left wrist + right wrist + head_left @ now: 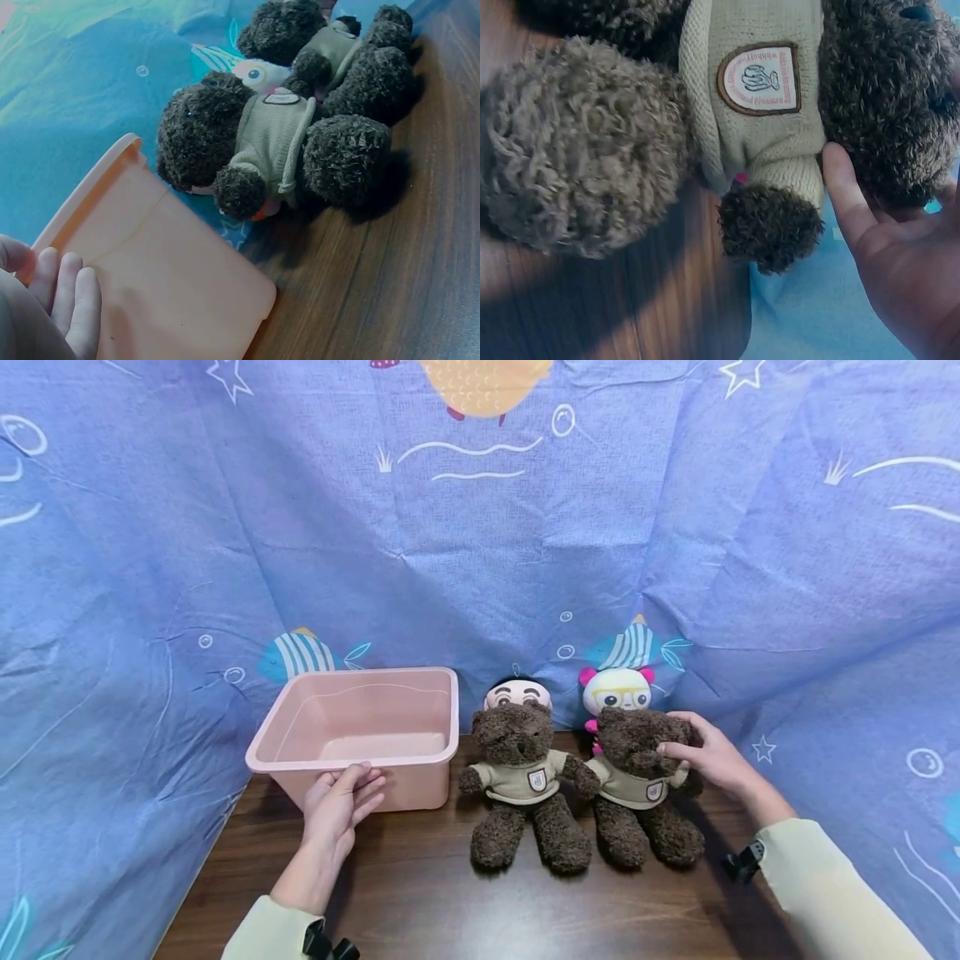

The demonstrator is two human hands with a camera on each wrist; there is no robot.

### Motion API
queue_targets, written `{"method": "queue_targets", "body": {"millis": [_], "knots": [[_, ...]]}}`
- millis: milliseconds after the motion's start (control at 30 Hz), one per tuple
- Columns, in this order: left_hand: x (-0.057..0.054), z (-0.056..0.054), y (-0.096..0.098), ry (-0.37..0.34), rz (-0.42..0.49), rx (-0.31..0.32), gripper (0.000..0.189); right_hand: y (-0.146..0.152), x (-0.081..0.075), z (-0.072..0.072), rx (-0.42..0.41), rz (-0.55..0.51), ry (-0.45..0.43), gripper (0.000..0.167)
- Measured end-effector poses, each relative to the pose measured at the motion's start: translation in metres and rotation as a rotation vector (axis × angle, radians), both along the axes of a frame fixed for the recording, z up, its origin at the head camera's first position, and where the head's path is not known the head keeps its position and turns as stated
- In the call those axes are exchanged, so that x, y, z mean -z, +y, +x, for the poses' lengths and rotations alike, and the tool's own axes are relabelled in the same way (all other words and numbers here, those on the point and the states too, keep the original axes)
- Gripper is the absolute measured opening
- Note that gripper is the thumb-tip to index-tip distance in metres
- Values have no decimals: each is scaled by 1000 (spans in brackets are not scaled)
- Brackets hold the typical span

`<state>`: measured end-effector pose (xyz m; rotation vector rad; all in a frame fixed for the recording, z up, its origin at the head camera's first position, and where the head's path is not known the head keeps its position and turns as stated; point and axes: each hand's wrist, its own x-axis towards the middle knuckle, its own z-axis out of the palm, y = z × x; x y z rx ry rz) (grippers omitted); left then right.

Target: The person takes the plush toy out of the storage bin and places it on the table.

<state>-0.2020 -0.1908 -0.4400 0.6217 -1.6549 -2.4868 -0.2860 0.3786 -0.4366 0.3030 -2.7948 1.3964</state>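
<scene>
My left hand (333, 810) is at the front of a pink plastic bin (405, 789), pinching its rim with the thumb on top and the fingers against the outer wall. Nothing lies on the visible part of the bin's floor. To the right, my right hand (716, 760) grips the head of a dark brown curly teddy bear (637, 743) in a beige sweater with a badge. In the right wrist view, the thumb presses beside that bear's neck, near the badge (761, 79). A matching teddy bear (517, 735) sits between it and the bin.
Behind the left bear shows a doll (517, 692) with thick eyebrows, partly hidden. A white and pink panda toy (617, 690) with yellow glasses stands behind the right bear. The dark wooden table (525, 918) meets a blue printed cloth (480, 543) at the back and sides.
</scene>
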Motion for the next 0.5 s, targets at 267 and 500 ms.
{"method": "queue_targets", "body": {"millis": [267,500], "knots": [[0,3,-10,-41,3,102,23,-3,-8,-8,-8,86,41,79],[-3,10,-18,-75,-171,257,50,0,-6,-6,36,86,84,83]]}}
